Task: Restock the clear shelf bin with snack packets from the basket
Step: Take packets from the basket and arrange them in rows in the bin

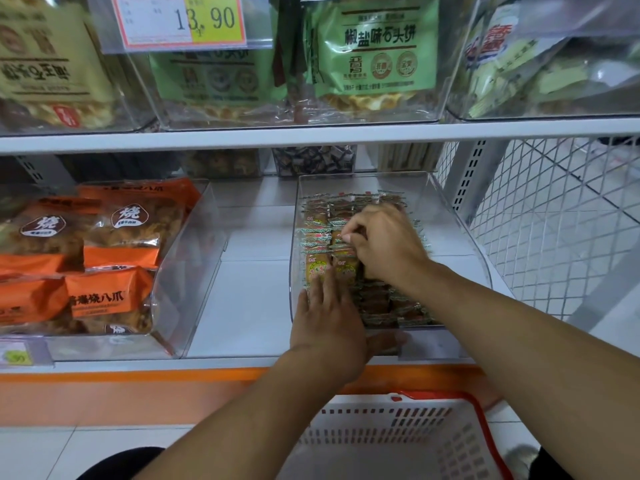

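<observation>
Clear shelf bin beside orange packs

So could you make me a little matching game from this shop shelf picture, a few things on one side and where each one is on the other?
Things:
1. small snack packets
2. orange bags
3. white basket
4. green bags

Places:
A. on the floor below the shelf
B. in the clear bin under both hands
C. top shelf, beside the price tag
D. in the clear bin on the left

Pairs: 1-B, 2-D, 3-A, 4-C
</observation>
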Demonstrator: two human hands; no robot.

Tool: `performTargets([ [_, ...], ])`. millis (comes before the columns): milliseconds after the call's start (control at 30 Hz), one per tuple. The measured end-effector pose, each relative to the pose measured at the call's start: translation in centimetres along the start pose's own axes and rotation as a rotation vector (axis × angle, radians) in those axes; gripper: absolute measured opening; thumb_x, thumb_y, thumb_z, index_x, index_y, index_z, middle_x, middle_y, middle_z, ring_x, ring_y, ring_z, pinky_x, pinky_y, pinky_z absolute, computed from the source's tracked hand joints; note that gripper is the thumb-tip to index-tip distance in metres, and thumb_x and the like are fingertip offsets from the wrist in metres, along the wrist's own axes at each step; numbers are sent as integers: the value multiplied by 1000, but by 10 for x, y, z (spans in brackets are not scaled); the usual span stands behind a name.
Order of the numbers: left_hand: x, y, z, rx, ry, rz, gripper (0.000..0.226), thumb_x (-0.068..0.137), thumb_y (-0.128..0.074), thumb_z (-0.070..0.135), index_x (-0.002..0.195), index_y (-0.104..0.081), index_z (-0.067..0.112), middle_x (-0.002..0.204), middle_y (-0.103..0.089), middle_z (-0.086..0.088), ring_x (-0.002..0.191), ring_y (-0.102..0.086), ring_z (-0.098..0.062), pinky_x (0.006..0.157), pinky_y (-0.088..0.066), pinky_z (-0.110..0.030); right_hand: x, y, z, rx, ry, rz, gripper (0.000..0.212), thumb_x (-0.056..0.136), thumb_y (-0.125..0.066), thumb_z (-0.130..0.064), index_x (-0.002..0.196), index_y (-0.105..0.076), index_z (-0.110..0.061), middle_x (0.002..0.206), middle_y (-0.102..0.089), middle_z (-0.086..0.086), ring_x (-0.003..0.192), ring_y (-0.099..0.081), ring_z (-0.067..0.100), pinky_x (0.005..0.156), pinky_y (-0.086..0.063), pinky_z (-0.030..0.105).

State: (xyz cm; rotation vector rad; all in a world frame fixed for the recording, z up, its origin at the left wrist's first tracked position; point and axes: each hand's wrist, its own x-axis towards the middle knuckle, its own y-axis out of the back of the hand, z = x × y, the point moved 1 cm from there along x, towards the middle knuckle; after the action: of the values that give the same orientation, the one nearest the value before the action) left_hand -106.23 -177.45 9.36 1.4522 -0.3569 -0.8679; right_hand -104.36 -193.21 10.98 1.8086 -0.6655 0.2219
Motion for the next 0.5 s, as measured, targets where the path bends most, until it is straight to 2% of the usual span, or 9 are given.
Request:
performTargets([
  [133,0,0,1,10,11,-1,125,78,-28,91,160,11,5,170,12,-14,157,12,-30,128,-1,-47,1,1,3,-76,69,-74,8,92,-70,-32,93,-77,-29,97,-67,-8,93,-42,10,86,-32,31],
  [267,-1,1,1,25,10,31,125,78,-29,92,161,2,4,170,-1,-14,157,0,-32,128,-7,-46,-1,0,-1,-205,118,-167,19,90,-70,-40,106,-76,-33,104,-69,-8,93,-38,10,81,-23,33],
  [367,-1,0,1,58,10,65,123,77,-30,93,159,-9,3,165,-18,-13,152,-16,-32,126,-15,-44,0,1,-7,-237,107,-196,28,87,-74,-38,114,-73,-32,112,-70,-5,103,-48,17,83,-27,36],
  [500,0,-1,1,110,3,85,118,77,-28,93,154,-24,5,156,-33,-13,143,-29,-31,122,-23,-42,-1,1,-8,-251,94,-238,29,86,-77,-31,114,-70,-31,114,-67,-4,107,-48,17,91,-33,37],
])
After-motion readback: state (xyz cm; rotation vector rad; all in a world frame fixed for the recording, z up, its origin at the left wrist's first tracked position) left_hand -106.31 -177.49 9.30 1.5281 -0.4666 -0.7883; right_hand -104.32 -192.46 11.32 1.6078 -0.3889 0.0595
